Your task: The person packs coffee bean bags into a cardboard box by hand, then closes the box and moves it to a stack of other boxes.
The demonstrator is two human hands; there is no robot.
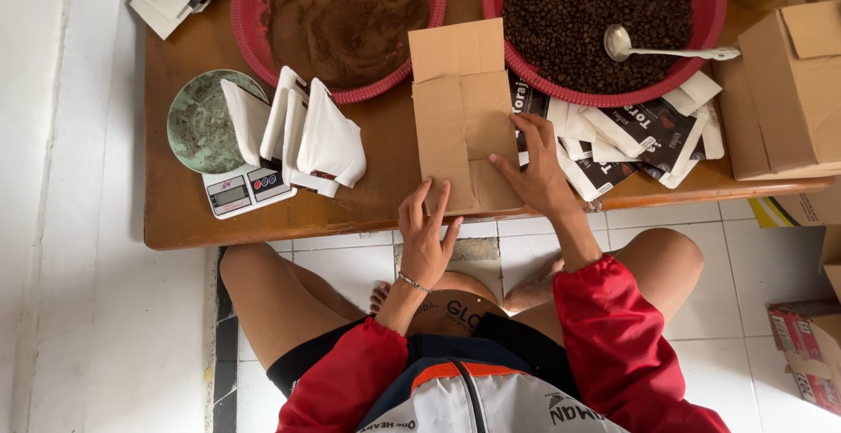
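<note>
Far left on the wooden table [368,179] I've got a kitchen scale [245,190] with a green bowl [197,122] on it, and a few white filter pouches [302,131] leaning against the bowl and spilling over the scale's front. Behind that sits a red basin of ground coffee [342,21].

Middle is the flattened cardboard box [460,113], lying on the table with its near edge right at the table lip. My left hand [427,239] has fingers spread and only loosely curled, tips touching the near edge, not really gripping anything. My right hand [536,168] lies mostly flat, fingers splayed, pressing the right side of the cardboard down.

To the right: a red basin of coffee beans [604,21] with a metal spoon [666,49] in it, printed sachets [635,135] piled under its rim, and a bigger cardboard carton [784,91].

Worry from here, I reckon: the cardboard's far flap is touching the grounds basin, so a shove forward could nudge it. Sliding right would drag sachets off the edge. And those pouches look ready to tip.
</note>
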